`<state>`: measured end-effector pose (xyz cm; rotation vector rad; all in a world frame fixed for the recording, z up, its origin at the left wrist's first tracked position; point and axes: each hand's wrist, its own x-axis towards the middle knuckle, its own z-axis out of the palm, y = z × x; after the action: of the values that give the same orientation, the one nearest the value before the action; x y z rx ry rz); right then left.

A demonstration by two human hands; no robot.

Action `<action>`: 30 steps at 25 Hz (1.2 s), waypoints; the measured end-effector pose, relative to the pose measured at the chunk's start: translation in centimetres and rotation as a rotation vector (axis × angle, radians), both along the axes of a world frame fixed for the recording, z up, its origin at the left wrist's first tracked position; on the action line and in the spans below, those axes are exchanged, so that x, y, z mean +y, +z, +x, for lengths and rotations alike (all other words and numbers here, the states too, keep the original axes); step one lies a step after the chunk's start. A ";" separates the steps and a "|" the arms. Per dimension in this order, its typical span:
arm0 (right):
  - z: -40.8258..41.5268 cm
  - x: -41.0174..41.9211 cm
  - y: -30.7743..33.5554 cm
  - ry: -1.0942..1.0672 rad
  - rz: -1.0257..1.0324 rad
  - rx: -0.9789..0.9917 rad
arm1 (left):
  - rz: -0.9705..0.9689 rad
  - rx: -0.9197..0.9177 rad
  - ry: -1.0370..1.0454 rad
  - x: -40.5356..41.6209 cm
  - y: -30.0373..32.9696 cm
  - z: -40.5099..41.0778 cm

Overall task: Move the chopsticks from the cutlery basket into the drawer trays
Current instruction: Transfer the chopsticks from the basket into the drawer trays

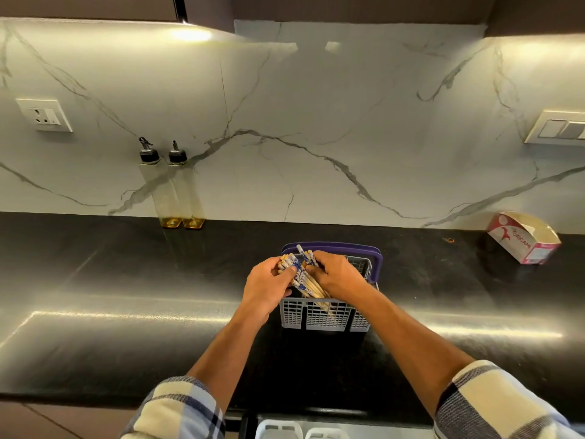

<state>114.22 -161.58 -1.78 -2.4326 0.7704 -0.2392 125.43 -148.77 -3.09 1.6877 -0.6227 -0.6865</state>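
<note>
A grey slotted cutlery basket [319, 315] with a purple handle [376, 258] stands on the black counter. A bundle of wooden chopsticks [300, 274] with blue-and-white patterned tops leans in it, tips down inside the basket. My left hand [269, 286] grips the bundle from the left near its tops. From the right, my right hand [335, 274] closes around the same chopsticks. White drawer trays [278, 429] show at the bottom edge below the counter, mostly cut off.
Two tall oil bottles [177, 191] stand against the marble backsplash at the back left. A torn pink and white carton [522, 239] lies at the back right. The black counter [126, 312] stretches to both sides. Wall sockets [44, 115] and switches [560, 128] sit on the backsplash.
</note>
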 end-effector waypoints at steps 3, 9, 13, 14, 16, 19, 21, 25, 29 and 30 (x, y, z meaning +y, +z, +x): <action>-0.1 -0.1 0.3 0.044 0.020 0.023 | -0.001 0.000 0.005 0.1 0.1 0.0; 0.1 0.6 -0.3 -0.012 -0.009 0.015 | 0.020 -0.049 0.052 -0.2 0.3 -0.3; -0.2 0.8 0.0 -0.048 -0.026 -0.022 | 0.013 -0.022 0.044 -0.1 0.4 -0.3; -0.3 0.8 0.4 -0.054 -0.029 -0.043 | 0.005 -0.014 0.038 0.0 0.5 -0.2; -0.4 0.6 1.6 -0.061 -0.020 -0.092 | -0.015 0.011 0.043 0.1 0.5 -0.2; -0.5 0.0 4.0 -0.068 -0.014 -0.143 | -0.024 0.027 0.065 0.2 0.4 0.2; -0.6 -0.5 5.7 -0.086 0.004 -0.167 | -0.029 0.012 0.097 0.4 0.5 0.5; -1.5 -1.7 9.6 -0.069 0.197 -0.312 | -0.145 -0.165 0.202 1.7 3.3 -0.4; -3.5 -1.6 14.5 -0.014 0.447 -0.448 | -0.360 -0.391 0.063 2.8 7.5 -2.9; -4.2 -1.4 15.5 -0.004 0.510 -0.454 | -0.364 -0.385 -0.013 3.0 8.3 -3.5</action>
<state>110.07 -162.95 13.71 -1.8043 0.5467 -0.5071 121.90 -145.79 5.23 1.4794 -0.9674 -0.2325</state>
